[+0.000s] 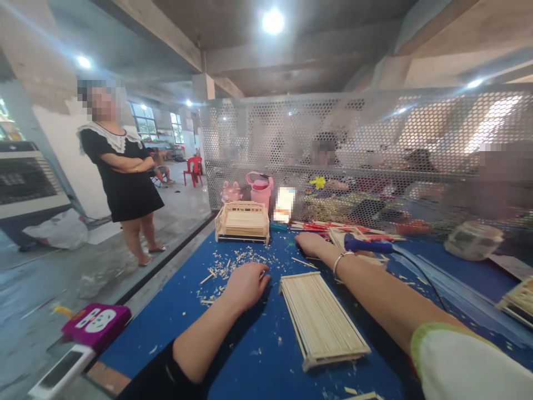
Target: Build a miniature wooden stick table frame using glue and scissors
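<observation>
My left hand (246,286) rests on the blue tabletop beside scattered wood chips (231,264), fingers loosely bent, thumb apart, and no object visible in it. Just right of it lies a flat panel of pale wooden sticks (322,316), touched by neither hand. Farther forward, my right hand (311,244) reaches toward the red and pale sticks (328,226); its fingertips are hidden, so what it holds, if anything, does not show. A blue glue gun (368,245) with a cord lies beyond my right forearm. At the back left stands a small bench-like model of sticks (242,222).
A pink bucket (261,194) and a pink figurine (232,191) stand behind the model, near a perforated metal screen (258,133). A purple power strip (97,324) sits at the left edge. One person (125,172) stands at left; others are behind the screen. A clear jar (474,241) is at right.
</observation>
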The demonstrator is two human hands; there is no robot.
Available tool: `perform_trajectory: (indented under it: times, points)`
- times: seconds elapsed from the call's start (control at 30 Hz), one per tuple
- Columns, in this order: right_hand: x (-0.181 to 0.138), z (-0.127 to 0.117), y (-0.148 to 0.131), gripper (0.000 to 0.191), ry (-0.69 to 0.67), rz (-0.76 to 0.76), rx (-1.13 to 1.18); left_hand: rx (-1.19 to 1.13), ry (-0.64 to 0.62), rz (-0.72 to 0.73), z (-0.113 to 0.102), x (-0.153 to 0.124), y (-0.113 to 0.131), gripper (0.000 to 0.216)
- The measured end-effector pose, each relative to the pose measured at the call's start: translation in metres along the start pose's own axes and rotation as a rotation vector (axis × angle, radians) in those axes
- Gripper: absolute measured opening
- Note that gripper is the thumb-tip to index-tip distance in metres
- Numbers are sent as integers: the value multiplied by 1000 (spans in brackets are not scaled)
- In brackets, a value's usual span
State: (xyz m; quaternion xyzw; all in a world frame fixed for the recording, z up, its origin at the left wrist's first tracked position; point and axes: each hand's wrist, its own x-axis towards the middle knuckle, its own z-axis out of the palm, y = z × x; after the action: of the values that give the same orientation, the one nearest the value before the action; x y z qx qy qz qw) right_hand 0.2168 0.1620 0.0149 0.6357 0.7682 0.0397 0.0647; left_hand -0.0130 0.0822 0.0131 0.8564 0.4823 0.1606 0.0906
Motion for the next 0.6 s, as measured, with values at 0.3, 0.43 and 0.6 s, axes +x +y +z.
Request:
perform_trajectory:
  times: [0.3, 0.43, 0.6]
  points:
    - [-44, -31, -11, 27, 277, -60, 116, -204, 115, -9, -1, 2, -1, 30]
    - [-115, -49, -39, 22, 505, -98, 194, -388, 154, -96, -1, 6, 5, 36]
    - [-216, -17, -104, 20, 839, -555, 454, -1141, -44, -95, -13, -3, 27, 51]
